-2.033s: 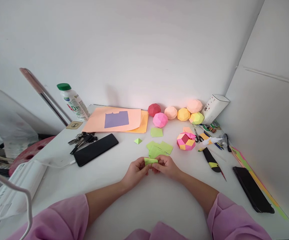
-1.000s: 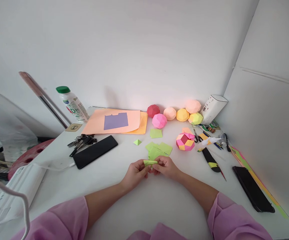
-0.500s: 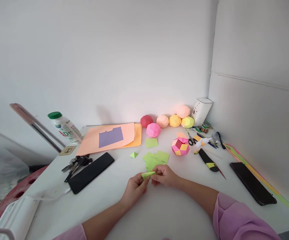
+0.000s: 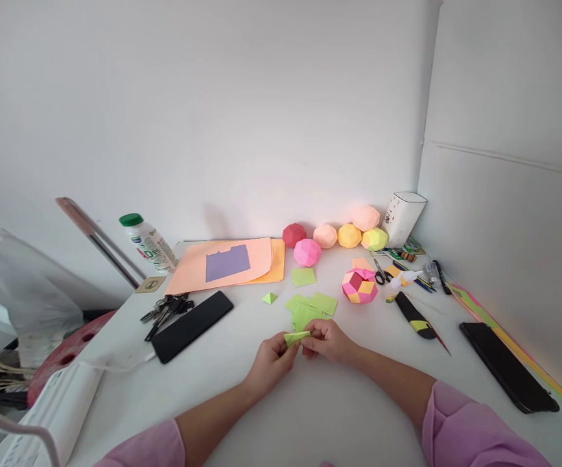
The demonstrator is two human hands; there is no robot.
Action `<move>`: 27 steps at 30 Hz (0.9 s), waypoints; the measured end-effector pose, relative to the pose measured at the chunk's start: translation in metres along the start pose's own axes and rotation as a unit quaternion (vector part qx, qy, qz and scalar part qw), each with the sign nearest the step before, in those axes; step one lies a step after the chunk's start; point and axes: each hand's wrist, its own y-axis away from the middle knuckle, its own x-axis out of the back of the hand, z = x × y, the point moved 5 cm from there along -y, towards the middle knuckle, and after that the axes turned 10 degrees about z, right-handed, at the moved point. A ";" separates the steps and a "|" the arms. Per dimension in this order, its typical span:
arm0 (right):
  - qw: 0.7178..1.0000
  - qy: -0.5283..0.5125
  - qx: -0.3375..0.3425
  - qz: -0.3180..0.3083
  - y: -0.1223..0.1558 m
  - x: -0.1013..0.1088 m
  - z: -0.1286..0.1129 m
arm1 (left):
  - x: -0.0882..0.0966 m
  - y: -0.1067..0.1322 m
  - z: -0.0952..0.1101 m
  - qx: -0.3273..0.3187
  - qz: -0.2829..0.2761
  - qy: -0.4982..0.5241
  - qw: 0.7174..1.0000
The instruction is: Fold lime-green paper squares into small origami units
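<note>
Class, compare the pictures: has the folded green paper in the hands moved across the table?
No. The folded green paper stays pinched between left hand and right hand, just near-side of the green squares; only the camera shifted.

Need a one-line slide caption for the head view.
Left hand and right hand pinch a folded green paper above the white table, green squares and paper balls beyond.

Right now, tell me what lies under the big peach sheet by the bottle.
An orange sheet lies under the peach sheet, its right edge sticking out. The rest of it, and anything else beneath, is covered. A purple piece lies on top.
</note>
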 end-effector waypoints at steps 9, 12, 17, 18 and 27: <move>1.000 0.003 0.004 -0.006 -0.001 0.000 0.000 | 0.000 0.001 0.002 -0.012 0.001 0.015 1.000; 1.000 0.016 0.013 -0.017 0.001 -0.001 -0.002 | 0.001 0.002 0.001 -0.012 0.009 0.017 1.000; 0.999 0.038 0.026 -0.013 0.002 -0.001 -0.005 | 0.001 0.001 -0.002 -0.015 0.011 0.014 1.000; 0.999 0.041 0.028 -0.009 0.002 -0.001 -0.004 | 0.001 0.000 -0.003 -0.013 0.011 0.012 1.000; 0.998 0.061 0.028 0.003 0.001 -0.002 0.000 | -0.001 0.002 -0.001 -0.020 -0.014 -0.013 1.000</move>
